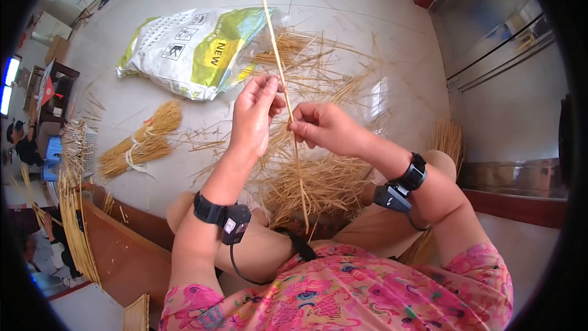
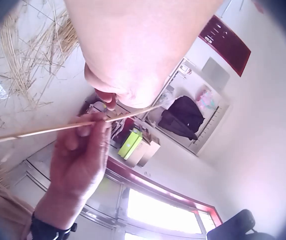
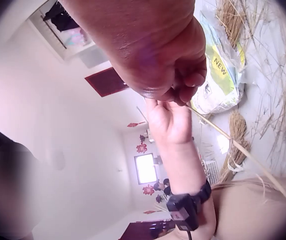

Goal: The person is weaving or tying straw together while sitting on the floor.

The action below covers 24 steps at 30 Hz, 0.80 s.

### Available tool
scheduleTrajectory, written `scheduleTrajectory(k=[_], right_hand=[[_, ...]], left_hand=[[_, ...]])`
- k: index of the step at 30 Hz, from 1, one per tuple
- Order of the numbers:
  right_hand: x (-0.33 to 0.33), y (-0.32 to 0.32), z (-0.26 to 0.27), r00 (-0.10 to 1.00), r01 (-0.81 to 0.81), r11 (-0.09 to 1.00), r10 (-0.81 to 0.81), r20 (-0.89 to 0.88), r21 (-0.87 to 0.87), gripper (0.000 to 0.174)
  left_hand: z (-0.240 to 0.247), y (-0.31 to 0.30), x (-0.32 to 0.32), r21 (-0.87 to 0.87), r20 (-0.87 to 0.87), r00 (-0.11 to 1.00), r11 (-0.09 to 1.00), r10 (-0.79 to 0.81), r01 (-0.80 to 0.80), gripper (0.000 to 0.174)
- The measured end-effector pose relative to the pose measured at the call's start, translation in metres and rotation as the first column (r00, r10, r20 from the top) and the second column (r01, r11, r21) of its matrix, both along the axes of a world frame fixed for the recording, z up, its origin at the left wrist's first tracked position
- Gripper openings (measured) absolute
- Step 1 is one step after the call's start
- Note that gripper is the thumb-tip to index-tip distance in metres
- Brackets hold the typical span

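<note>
A long, thin straw stalk [image 1: 273, 34] runs from the top of the head view down between both hands to the lap. My left hand [image 1: 254, 110] pinches it at thumb and fingertips, fingers loosely bent. Slightly lower and to the right, my right hand [image 1: 331, 125] grips the same stalk between thumb and curled index finger. The left wrist view shows the stalk [image 2: 38, 132] crossing the right hand's [image 2: 80, 155] fingertips. In the right wrist view its lower length [image 3: 253, 157] slants away from the fingers. Below the hands lies a heap of loose straw [image 1: 324, 187].
A white and green plastic sack [image 1: 177, 49] lies on the tiled floor, straw spilling from its mouth. To its lower left is a tied straw bundle [image 1: 144, 141]. A brown wooden board [image 1: 122, 251] stands at the left, and a metal-framed door [image 1: 508, 98] at the right.
</note>
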State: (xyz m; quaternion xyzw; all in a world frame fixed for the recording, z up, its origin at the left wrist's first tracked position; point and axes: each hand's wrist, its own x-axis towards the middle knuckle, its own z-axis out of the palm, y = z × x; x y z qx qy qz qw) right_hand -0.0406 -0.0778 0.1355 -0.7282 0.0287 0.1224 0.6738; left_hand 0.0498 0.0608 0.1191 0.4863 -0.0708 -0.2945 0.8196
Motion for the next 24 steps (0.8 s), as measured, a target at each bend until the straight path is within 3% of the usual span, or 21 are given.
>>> scheduleTrajectory(k=[2,4,6,8,16,22,24], right_hand=[[0.008,-0.016,0.011,0.999,0.025,0.995,-0.022,-0.037,0.096,0.017],[0.014,-0.031,0.012,0.992,0.123,0.970,-0.123,-0.011,0.211,0.016],[0.019,-0.043,0.018,0.980,0.196,0.958,-0.197,-0.017,0.209,0.016],[0.020,-0.051,0.022,0.969,0.248,0.941,-0.244,-0.044,0.232,0.017],[0.023,-0.054,0.024,0.871,0.480,0.861,-0.491,0.027,0.168,0.017],[0.019,-0.044,0.017,0.977,0.210,0.971,-0.203,-0.067,0.115,0.022],[0.019,-0.041,0.016,0.977,0.208,0.971,-0.201,-0.075,0.114,0.023]], left_hand=[[-0.010,-0.002,-0.008,0.044,-0.097,0.994,0.998,-0.045,0.049,0.016],[-0.018,0.001,-0.020,0.104,-0.083,0.969,0.965,-0.231,0.239,0.020],[-0.015,0.004,-0.028,0.139,-0.082,0.914,0.904,-0.397,0.405,0.020],[-0.015,0.008,-0.030,0.083,-0.115,0.877,0.875,-0.466,0.476,0.021],[-0.007,0.010,-0.031,-0.010,-0.149,0.839,0.849,-0.523,0.528,0.014],[-0.012,0.010,-0.026,-0.071,-0.202,0.850,0.873,-0.486,0.482,0.015],[-0.010,0.010,-0.026,-0.042,-0.203,0.854,0.876,-0.478,0.480,0.015]])
